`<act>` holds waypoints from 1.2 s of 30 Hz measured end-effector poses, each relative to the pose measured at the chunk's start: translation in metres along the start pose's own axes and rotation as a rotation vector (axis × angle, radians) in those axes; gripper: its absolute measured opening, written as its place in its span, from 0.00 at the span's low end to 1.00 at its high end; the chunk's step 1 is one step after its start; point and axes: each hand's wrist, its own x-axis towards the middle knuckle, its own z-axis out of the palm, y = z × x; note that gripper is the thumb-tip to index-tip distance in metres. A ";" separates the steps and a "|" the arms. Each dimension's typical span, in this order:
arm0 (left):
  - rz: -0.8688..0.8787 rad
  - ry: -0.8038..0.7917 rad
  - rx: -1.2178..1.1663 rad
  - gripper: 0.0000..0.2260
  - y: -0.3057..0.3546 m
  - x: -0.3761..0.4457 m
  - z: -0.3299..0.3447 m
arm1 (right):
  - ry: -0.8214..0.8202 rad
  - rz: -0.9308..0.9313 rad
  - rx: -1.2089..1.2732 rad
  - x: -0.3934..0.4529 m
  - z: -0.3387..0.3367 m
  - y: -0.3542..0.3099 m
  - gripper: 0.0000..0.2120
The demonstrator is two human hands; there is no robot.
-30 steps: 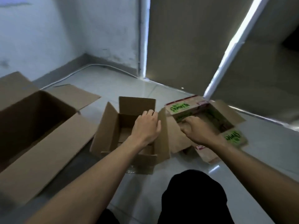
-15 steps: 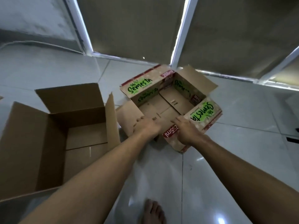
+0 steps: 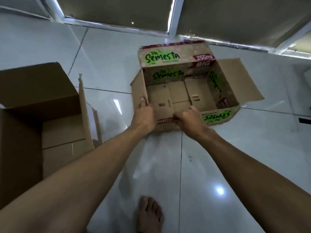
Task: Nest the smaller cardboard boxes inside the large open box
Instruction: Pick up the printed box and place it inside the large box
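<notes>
A printed cardboard box [image 3: 198,91] with green "Semesta" lettering sits open on the white tiled floor ahead of me, its four flaps spread out and nothing inside. My left hand [image 3: 143,115] grips its near left corner, thumb on the left wall. My right hand [image 3: 190,119] is closed over the near wall's rim. A plain brown cardboard box [image 3: 38,105] stands open at the left, apart from both hands, its inside bare.
A bare foot [image 3: 149,214] rests on the tiles at the bottom centre. Dark panels in white frames [image 3: 171,14] run along the far side. A dark object [image 3: 304,121] lies at the right edge.
My left hand left the plain brown box and joined the right on the printed box. The view swung right and the box now sits squarer, closer, with both hands on its near edge.
</notes>
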 end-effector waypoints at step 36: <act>-0.638 0.879 -0.545 0.45 -0.191 -0.426 -0.397 | 0.493 -0.876 -0.195 -0.082 -0.306 -0.421 0.07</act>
